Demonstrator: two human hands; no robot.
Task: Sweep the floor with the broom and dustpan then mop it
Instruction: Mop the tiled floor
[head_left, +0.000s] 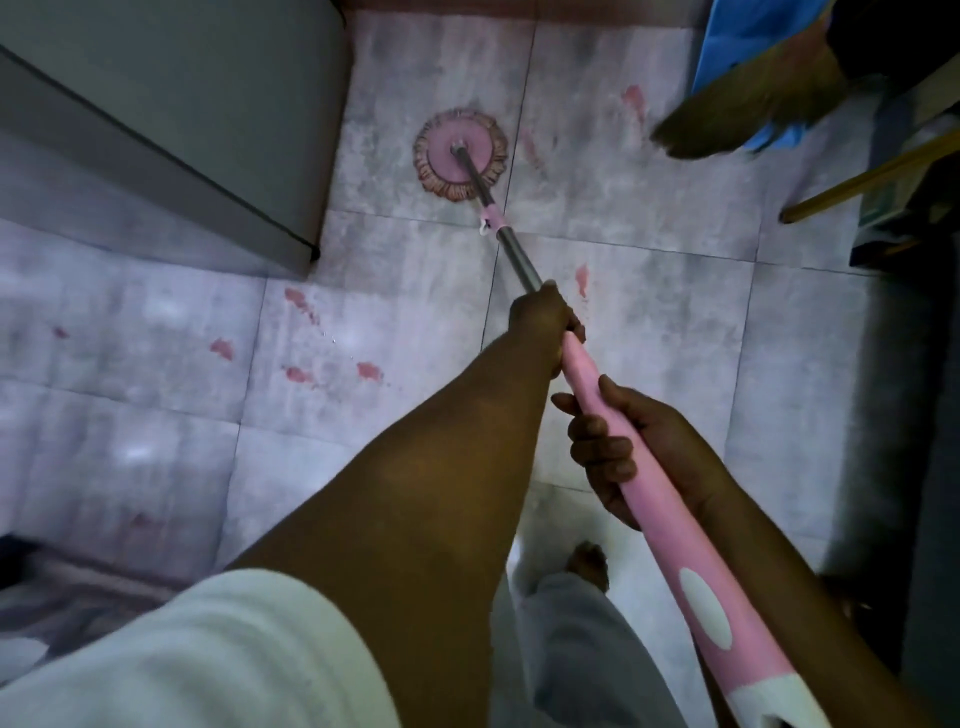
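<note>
A pink spin mop runs from the lower right up to the floor's middle. Its round pink mop head with a brownish fringe lies flat on the grey tiled floor. My left hand grips the pole where the steel tube meets the pink handle. Lower down, my right hand is wrapped round the pink handle. A broom's straw bristles lean in at the upper right with its yellow stick. No dustpan is in view.
Red-pink stains dot the tiles, for example one patch left of my hands. A grey cabinet or appliance fills the upper left. Blue cloth or plastic and dark clutter line the right edge. My bare foot stands below the hands.
</note>
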